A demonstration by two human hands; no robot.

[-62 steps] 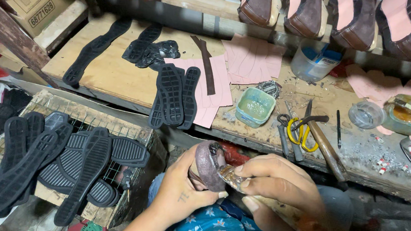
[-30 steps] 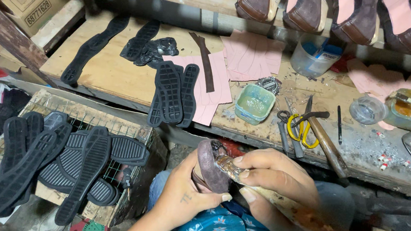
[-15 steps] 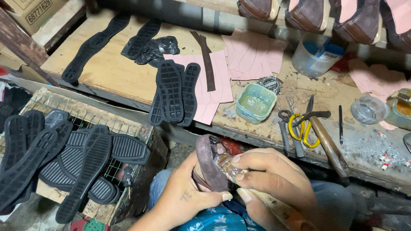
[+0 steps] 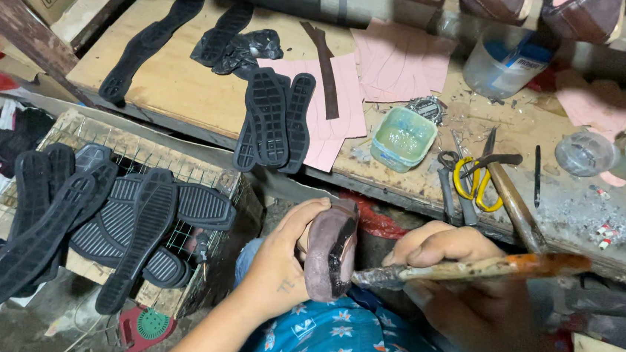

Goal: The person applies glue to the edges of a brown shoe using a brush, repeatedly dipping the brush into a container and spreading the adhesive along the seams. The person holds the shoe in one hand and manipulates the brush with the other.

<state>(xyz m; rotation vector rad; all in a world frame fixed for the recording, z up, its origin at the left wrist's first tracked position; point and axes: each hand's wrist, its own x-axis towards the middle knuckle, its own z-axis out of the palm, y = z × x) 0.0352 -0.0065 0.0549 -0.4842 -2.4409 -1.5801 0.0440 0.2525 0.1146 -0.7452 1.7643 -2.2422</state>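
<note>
Gripping: left hand (image 4: 280, 266) closed around a purplish shoe upper (image 4: 330, 248), held upright above the lap, just below the bench edge.

Right hand (image 4: 444, 257): clenched on a long brush (image 4: 469, 269) with an orange-stained handle; its bristle end touches the dark rim of the shoe upper.

Workbench (image 4: 178, 87), above the hands: pair of black ridged soles (image 4: 273, 121) lying on pink paper patterns (image 4: 404, 56); small greenish tub (image 4: 403, 137) of pale paste; yellow-handled scissors (image 4: 476, 178); hammer (image 4: 513, 192) with wooden handle; clear plastic jar (image 4: 504, 61); glass jar (image 4: 586, 153) to the far right.

Wire crate (image 4: 143, 162), left of the lap: stack of black outsoles (image 4: 94, 218), ridged side up, several overhanging the rim.

Risks, as a judgement:
- Brush tip sits at a narrow edge; a loaded brush pressed too hard could smear onto the purplish face of the upper.
- Left thumb lies close beside the brushed strip and could pick up whatever the brush carries.
- Upper is supported by one hand only; a slackened grip could let it tip toward the blue patterned clothing (image 4: 344, 346) below.
- Long handle reaches near the bench edge, where a wide stroke could knock it.
</note>
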